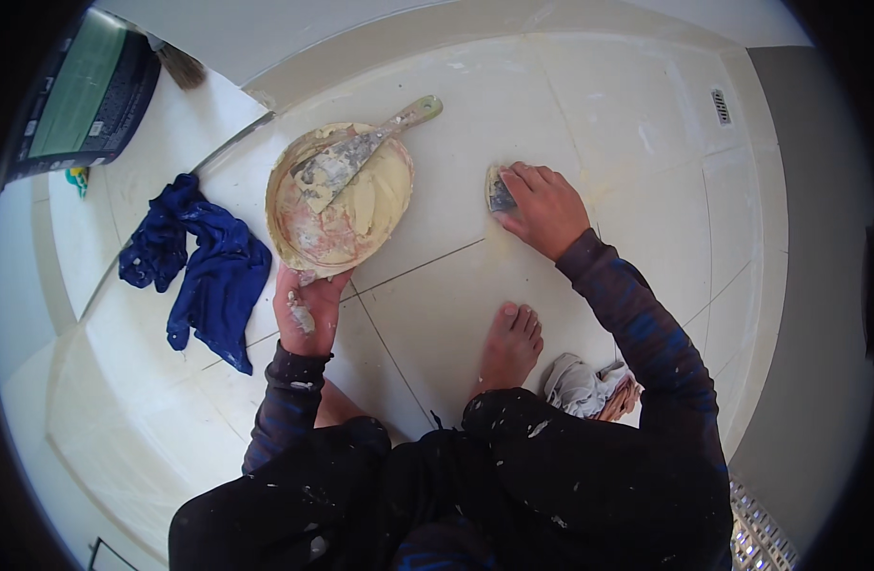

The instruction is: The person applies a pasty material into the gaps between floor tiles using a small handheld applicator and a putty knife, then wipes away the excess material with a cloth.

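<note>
My left hand [308,314], smeared with pale paste, grips the near rim of a round bowl [273,228] from below. Cream-yellow paste [385,195] coats the bowl's inside, with pinkish patches. A putty knife [347,162] lies across the bowl, its caked blade in the paste and its greenish handle sticking out past the far right rim. My right hand [546,207] is closed over a small dark pad [501,198] with yellowish paste along its edge. The pad rests on the pale tiled floor [437,314], where yellowish smears show around it. My fingers hide part of the pad.
A crumpled dark blue cloth [218,266] lies left of the bowl. Beyond it stand a dark bucket with a green label [80,86] and a brush [178,65]. A grey-white rag [585,385] is beside my bare foot [510,350]. A drain grate [721,108] sits far right.
</note>
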Demonstrator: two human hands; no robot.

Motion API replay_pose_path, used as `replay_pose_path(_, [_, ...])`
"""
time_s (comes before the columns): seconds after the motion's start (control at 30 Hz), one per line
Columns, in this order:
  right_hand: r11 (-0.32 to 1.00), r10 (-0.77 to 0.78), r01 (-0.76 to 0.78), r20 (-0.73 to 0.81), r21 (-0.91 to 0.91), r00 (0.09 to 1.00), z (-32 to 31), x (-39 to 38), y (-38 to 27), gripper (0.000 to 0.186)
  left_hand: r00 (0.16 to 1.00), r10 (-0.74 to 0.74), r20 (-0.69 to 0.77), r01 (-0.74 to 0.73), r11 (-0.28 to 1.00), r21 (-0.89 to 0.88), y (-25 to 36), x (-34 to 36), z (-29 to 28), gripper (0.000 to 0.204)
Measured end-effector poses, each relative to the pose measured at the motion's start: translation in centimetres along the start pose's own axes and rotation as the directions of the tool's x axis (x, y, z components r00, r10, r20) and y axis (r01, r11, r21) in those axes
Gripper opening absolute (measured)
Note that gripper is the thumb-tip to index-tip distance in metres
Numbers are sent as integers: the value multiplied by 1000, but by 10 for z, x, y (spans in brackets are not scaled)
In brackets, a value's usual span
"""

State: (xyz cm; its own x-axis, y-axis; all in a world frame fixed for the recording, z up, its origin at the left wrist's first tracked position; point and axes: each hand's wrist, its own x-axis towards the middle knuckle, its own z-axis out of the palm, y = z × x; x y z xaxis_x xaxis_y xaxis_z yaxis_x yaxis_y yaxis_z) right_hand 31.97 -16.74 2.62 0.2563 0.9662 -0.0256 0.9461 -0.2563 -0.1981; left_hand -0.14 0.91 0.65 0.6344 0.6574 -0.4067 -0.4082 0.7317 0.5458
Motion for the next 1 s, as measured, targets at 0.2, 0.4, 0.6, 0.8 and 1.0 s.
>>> replay_pose_path(0.2, [980,-121,126,37,-155,992,-1,-2,-6,46,961,34,-273,107,867,486,23,-23,9,57])
replay_pose_path(0.4, [969,-172,159,-54,-190,984,4,4,9,40,898,435,-69,-83,320,944,28,-28,28,68])
replay_pose_path(0.6, [991,120,-116,-68,67,990,-1,30,28,30,844,408,349,-404,54,913,25,-8,77,60])
replay_pose_path(0.8, [934,307,-265,-161,241,938,13,42,65,32,880,55,471,-472,204,858,-16,18,124,48])
replay_pose_path(1.0, [640,505,-434,79,634,860,19,36,77,37,917,-100,386,-332,344,878,-54,42,128,38])
